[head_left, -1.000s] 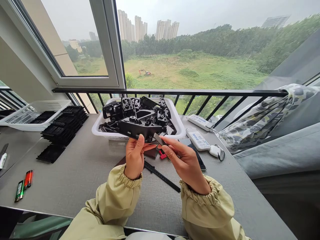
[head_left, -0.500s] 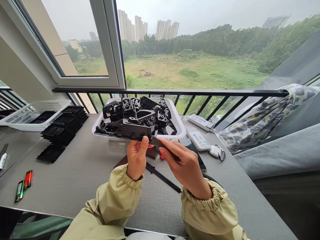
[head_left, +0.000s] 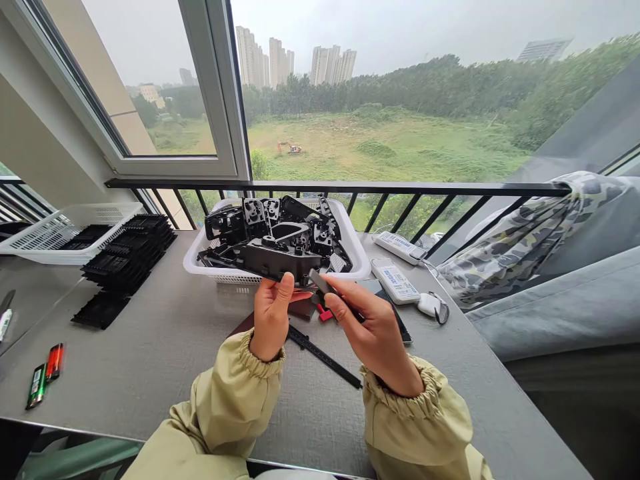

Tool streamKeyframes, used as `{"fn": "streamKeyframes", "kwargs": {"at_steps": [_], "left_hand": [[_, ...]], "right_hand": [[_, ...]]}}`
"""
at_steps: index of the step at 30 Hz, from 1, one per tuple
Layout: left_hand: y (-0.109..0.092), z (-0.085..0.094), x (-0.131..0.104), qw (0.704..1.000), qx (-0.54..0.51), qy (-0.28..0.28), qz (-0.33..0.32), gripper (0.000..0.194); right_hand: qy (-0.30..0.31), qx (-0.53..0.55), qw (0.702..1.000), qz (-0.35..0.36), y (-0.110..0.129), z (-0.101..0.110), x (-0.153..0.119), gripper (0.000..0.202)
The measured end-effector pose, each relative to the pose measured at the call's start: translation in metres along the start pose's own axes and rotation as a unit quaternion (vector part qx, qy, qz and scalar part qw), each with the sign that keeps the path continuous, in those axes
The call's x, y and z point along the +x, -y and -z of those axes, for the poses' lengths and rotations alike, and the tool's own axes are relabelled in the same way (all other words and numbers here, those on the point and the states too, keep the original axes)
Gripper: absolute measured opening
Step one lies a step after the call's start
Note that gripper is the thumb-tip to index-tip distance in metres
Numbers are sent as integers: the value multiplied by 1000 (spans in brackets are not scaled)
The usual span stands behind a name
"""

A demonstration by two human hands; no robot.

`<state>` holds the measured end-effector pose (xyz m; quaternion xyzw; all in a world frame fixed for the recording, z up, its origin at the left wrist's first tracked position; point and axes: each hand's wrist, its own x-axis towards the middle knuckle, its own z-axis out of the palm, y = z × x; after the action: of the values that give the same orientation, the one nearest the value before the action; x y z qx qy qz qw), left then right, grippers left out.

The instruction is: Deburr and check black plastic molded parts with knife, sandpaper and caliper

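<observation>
My left hand (head_left: 273, 312) is closed on the lower edge of a long black plastic part (head_left: 275, 259), thumb on the near side. This part is held up in front of a white basket (head_left: 357, 257) filled with black plastic parts (head_left: 290, 230). My right hand (head_left: 367, 327) grips a dark flat bar (head_left: 323, 283) between thumb and fingers, its tip close to the right end of the black part. Whether the tip touches the part cannot be made out. Below the hands, a black caliper (head_left: 327, 357) and a red object (head_left: 324, 313) lie on the table.
Stacked black grid pieces (head_left: 127, 253) and another white basket (head_left: 70, 230) are at the left. Two lighters (head_left: 45, 375) lie near the front left edge. White devices (head_left: 395, 280) and a dark phone (head_left: 400, 323) are on the right, below a black railing (head_left: 340, 185).
The black part has shifted slightly right and tilted, its right end lower. The bar in my right hand has turned steeper and moved a little right, and more of the red object shows.
</observation>
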<state>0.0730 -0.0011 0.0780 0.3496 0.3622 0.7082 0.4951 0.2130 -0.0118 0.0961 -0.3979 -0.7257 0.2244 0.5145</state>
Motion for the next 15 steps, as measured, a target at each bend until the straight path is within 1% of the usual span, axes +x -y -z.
{"fn": "streamKeyframes", "kwargs": {"at_steps": [4,6,9,11,15], "left_hand": [[-2,-3,0,999,-24,17,17,30],[-5,-5,-1,999,-35,9,18,30],[-9,-7,-1,998,-57,-19,29,32],[-10,-7,-1,996,-72,-30,35,33],[-10,-6,-1,994,-94,-25,40,30]], "right_hand": [[38,56,997,-42,1,-6,-1,34],[45,77,994,-57,2,-9,-2,36],[55,110,990,-67,3,-12,-4,39],[71,142,985,-74,4,-14,-6,43],[110,218,966,-85,6,-18,-8,50]]}}
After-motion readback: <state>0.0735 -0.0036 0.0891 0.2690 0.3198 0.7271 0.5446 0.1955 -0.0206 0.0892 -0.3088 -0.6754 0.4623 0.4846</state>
